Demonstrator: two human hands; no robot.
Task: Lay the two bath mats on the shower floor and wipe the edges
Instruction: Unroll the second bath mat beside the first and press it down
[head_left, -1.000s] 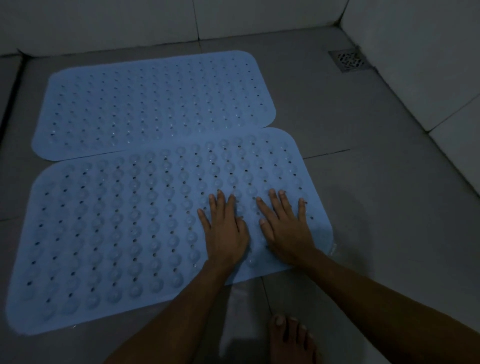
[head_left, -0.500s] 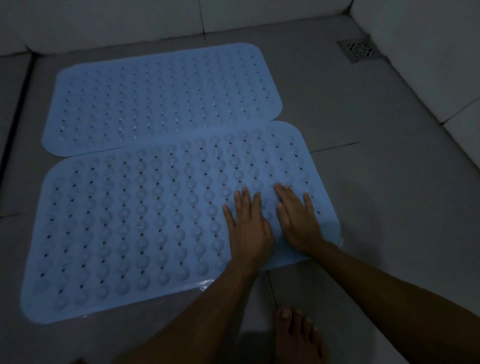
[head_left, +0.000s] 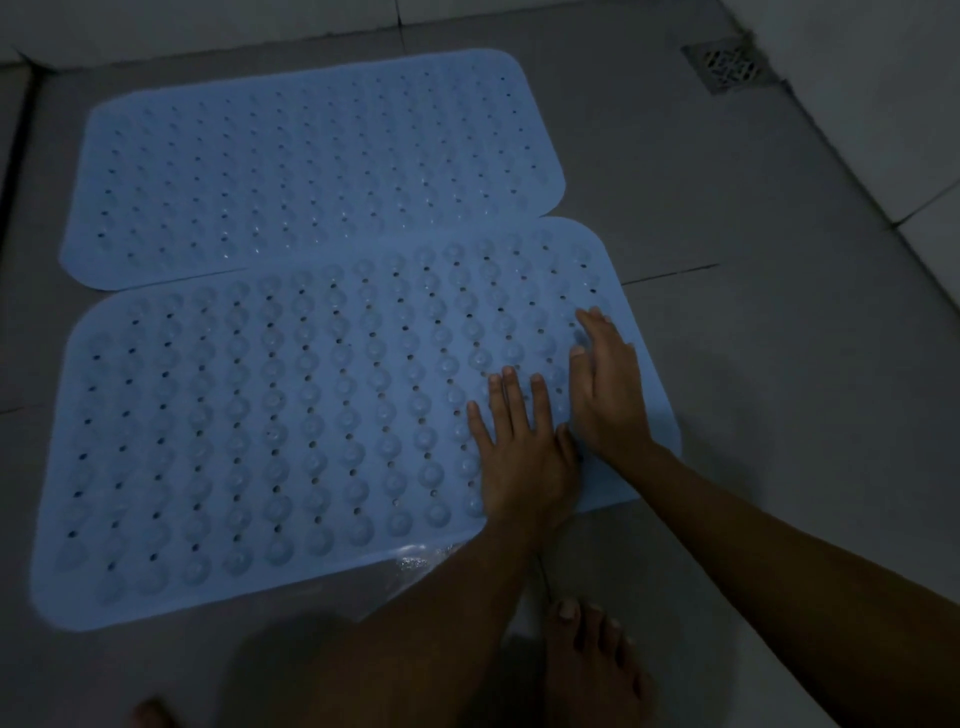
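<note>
Both hands lie flat, gripping nothing: left hand (head_left: 524, 457) and right hand (head_left: 608, 395) press the near blue studded rubber mat (head_left: 291, 431) at its right end. Its long axis runs leftward from my palms, so I'd smooth that way

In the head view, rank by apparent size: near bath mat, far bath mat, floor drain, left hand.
1. near bath mat
2. far bath mat: likely the same size, only farther away
3. left hand
4. floor drain: farthest off, so its true rank is unsure
</note>
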